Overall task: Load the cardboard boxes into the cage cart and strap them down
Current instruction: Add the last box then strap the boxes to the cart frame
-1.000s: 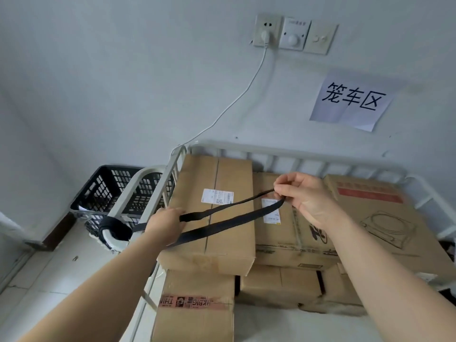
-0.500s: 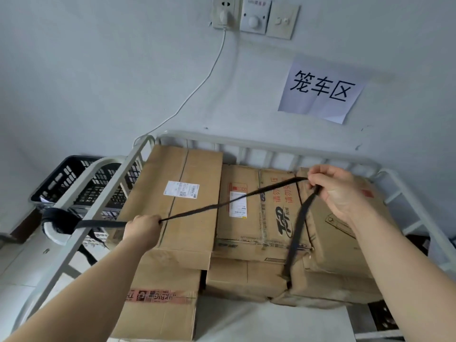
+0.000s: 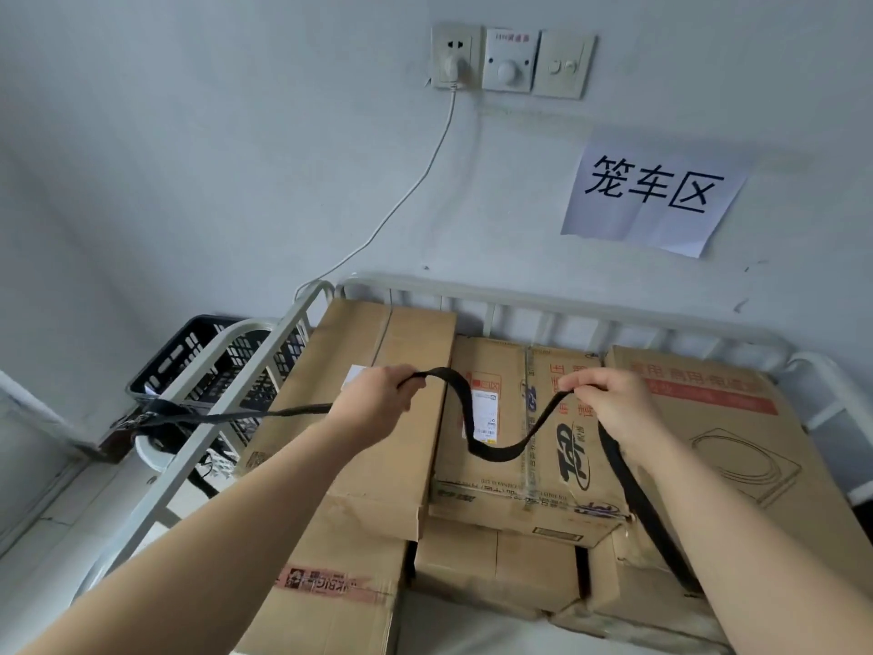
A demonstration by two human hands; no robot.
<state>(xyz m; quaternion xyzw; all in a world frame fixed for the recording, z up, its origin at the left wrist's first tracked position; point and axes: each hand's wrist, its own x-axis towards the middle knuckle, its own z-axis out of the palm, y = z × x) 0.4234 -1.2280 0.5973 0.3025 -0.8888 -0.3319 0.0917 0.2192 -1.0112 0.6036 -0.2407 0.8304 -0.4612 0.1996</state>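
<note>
Here the black strap (image 3: 491, 452) lies across the top of the cardboard boxes (image 3: 737, 432), held up by both hands. The left hand (image 3: 378, 399) grips it in a closed fist over the tall box (image 3: 406, 333) at the left side of the cage cart (image 3: 543, 304). The right hand (image 3: 609, 401) pinches it with curled fingers over the seam between the middle box (image 3: 500, 484) and the right box.

Between the two hands the strap hangs slack and dips in a loop onto the middle box, beside its white label (image 3: 484, 413). Left of the left hand it runs fairly straight to the cart's left rail (image 3: 264, 366), where it is wound round a bar. Below the right hand a free length drops along the forearm and over the front edge of the boxes, near the cart's front right corner.

The boxes fill the cart from the left rail to the back rail. Three lie on top and more sit underneath at the front, one of them sealed with red printed tape (image 3: 326, 581).

Outside the left rail a black plastic crate (image 3: 189, 352) stands on the floor by the wall. On the wall above the cart hangs a paper sign (image 3: 652, 196) with three black characters. Higher up are a socket (image 3: 456, 56), a dial switch (image 3: 509, 63) and a plain switch (image 3: 562, 66). A white cable (image 3: 415, 186) runs from the socket down toward the cart's back left corner.
</note>
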